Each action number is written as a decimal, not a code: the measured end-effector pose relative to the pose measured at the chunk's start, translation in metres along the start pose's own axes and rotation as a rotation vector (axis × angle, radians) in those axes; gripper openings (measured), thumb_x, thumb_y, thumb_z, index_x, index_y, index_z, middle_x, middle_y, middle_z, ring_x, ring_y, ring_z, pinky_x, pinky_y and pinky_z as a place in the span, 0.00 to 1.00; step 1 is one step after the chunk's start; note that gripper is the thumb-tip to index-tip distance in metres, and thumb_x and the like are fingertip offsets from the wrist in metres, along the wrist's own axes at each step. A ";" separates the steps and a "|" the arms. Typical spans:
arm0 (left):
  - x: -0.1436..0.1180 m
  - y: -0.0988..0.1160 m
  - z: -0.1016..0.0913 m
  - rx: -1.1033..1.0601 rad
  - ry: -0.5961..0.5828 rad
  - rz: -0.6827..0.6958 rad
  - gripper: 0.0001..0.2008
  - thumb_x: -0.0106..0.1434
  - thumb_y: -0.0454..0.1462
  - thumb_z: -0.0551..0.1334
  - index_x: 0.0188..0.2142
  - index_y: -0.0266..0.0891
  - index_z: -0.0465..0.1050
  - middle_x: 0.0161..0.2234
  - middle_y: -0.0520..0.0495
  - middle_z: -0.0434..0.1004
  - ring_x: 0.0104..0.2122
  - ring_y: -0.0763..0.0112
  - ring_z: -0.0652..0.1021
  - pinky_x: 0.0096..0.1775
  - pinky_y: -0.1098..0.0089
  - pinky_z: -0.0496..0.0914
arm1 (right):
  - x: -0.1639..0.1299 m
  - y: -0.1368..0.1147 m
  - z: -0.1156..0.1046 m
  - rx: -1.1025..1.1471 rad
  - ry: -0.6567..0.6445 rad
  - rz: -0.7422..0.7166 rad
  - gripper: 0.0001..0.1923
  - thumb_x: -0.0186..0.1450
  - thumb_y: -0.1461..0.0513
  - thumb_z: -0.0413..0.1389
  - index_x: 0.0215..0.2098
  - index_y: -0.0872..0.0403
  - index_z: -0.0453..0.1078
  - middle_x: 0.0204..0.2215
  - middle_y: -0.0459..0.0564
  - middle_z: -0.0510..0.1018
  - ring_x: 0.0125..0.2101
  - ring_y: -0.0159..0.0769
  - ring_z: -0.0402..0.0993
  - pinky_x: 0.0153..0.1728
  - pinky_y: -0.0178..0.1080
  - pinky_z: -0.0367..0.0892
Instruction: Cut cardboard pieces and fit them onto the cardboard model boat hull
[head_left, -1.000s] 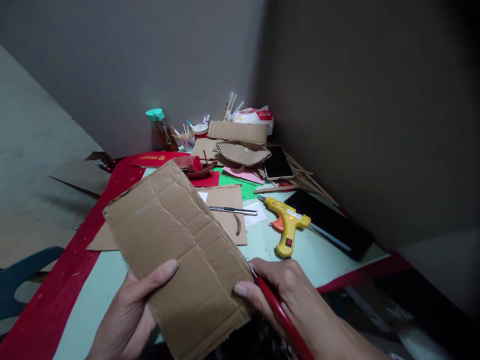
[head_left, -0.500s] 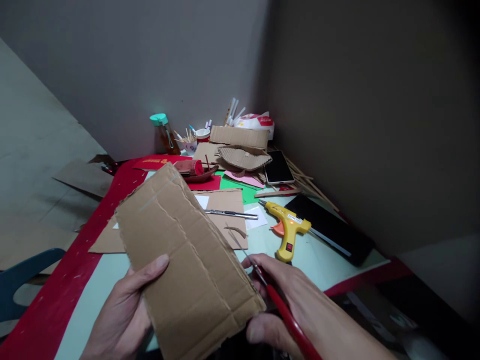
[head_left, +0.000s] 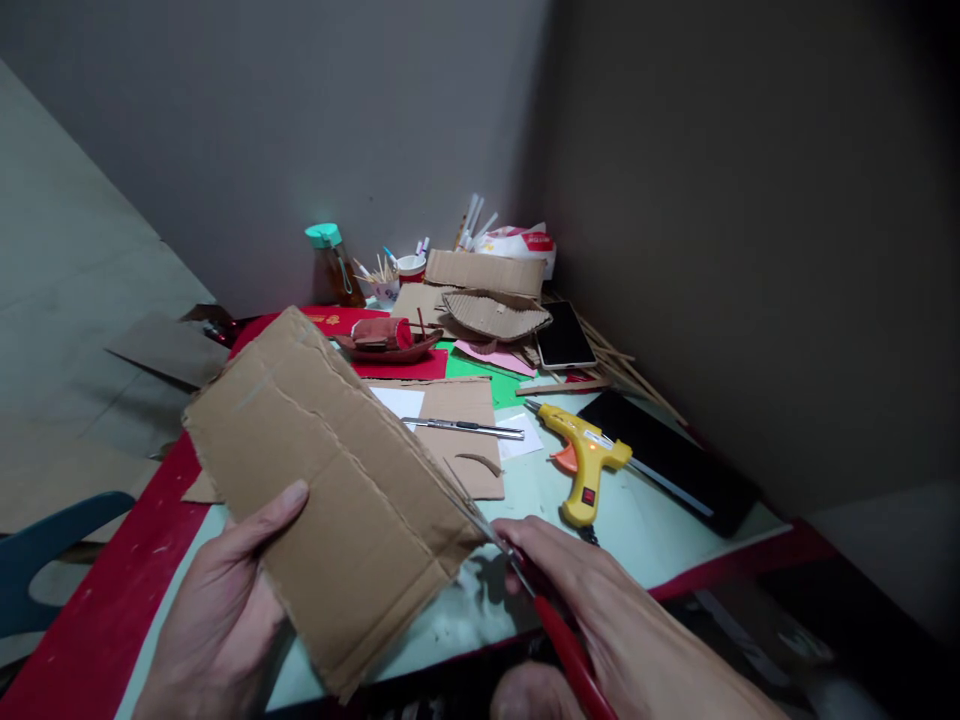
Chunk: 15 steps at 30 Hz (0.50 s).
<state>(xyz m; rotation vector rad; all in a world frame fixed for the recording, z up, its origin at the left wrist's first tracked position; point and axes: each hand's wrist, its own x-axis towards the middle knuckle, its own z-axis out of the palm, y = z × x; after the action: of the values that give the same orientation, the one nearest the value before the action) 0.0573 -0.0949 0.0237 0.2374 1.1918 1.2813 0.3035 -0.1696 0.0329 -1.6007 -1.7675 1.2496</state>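
Note:
My left hand (head_left: 217, 610) grips a creased brown cardboard sheet (head_left: 322, 490) from below, thumb on its top face, holding it above the table's near edge. My right hand (head_left: 592, 620) is closed on red-handled scissors (head_left: 525, 585), whose blades meet the sheet's right edge. A small curved cardboard sliver (head_left: 478, 462) lies on a flat cardboard piece (head_left: 461, 435) just beyond.
A yellow glue gun (head_left: 585, 460), a craft knife (head_left: 461, 428), a black tablet (head_left: 667, 460), a phone (head_left: 564, 336), a small red model boat (head_left: 386, 340), coloured paper, cardboard scraps, a bottle (head_left: 330, 262) and cups of sticks crowd the pale table (head_left: 517, 500). Walls close the right and back.
The cardboard sheet has swung left and lower in my left hand. My right hand came off the sheet's face and now has the scissors' blades at its right edge.

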 end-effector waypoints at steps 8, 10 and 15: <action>0.004 0.001 -0.006 0.095 -0.036 0.107 0.25 0.60 0.21 0.60 0.57 0.31 0.72 0.42 0.42 0.86 0.47 0.49 0.82 0.49 0.59 0.78 | 0.002 -0.006 -0.001 -0.025 0.005 0.012 0.28 0.57 0.49 0.65 0.53 0.49 0.71 0.52 0.54 0.77 0.51 0.49 0.74 0.50 0.44 0.70; 0.005 0.001 -0.005 0.079 -0.048 0.108 0.25 0.60 0.21 0.59 0.57 0.32 0.72 0.42 0.42 0.86 0.47 0.49 0.82 0.50 0.58 0.77 | 0.005 -0.006 -0.002 -0.038 0.007 0.036 0.28 0.56 0.48 0.65 0.52 0.49 0.71 0.52 0.54 0.77 0.51 0.50 0.73 0.50 0.44 0.70; 0.007 -0.001 -0.006 0.078 -0.092 0.117 0.25 0.60 0.21 0.59 0.56 0.31 0.73 0.41 0.43 0.86 0.46 0.50 0.82 0.49 0.60 0.78 | 0.006 -0.012 -0.004 -0.041 -0.028 0.014 0.26 0.58 0.46 0.63 0.49 0.50 0.72 0.48 0.54 0.78 0.50 0.49 0.74 0.49 0.44 0.70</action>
<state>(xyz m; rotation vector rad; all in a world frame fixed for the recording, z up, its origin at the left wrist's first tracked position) 0.0520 -0.0922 0.0166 0.4245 1.1644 1.3123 0.2987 -0.1615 0.0438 -1.6291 -1.8131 1.2552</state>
